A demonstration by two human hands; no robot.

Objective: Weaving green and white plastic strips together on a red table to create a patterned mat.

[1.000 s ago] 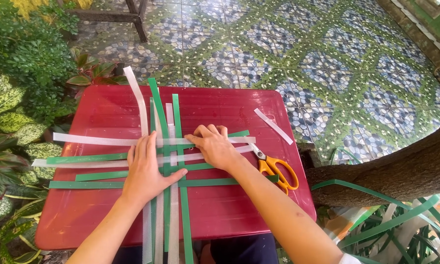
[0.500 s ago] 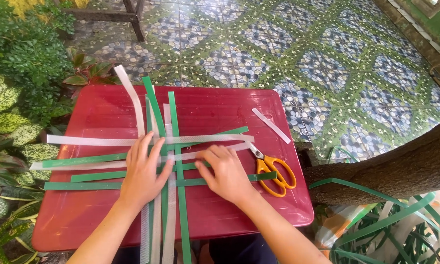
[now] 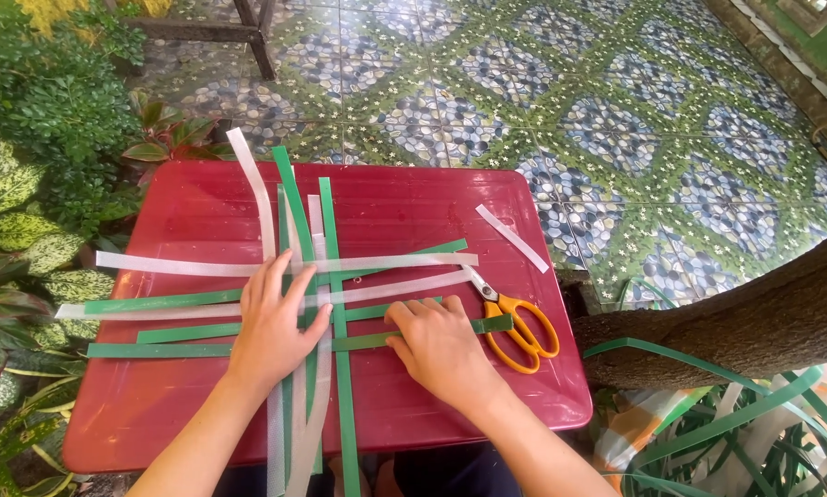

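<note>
A red plastic table (image 3: 413, 207) stands on patterned floor tiles (image 3: 616, 110). Crossed green strips (image 3: 335, 230) and white strips (image 3: 174, 265) lie at its middle; one loose white strip (image 3: 512, 237) lies far right, orange-handled scissors (image 3: 515, 322) near right.

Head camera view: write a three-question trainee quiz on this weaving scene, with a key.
1. True or false: the left hand lies flat on the woven strips.
2. Which colour are the scissors' handles? A blue, B orange, C black.
3. On which side of the right hand do the scissors lie on the red table?

Key: 1 true. 2 B. 3 On its right, toward the table's edge; a loose white strip lies beyond them.
</note>
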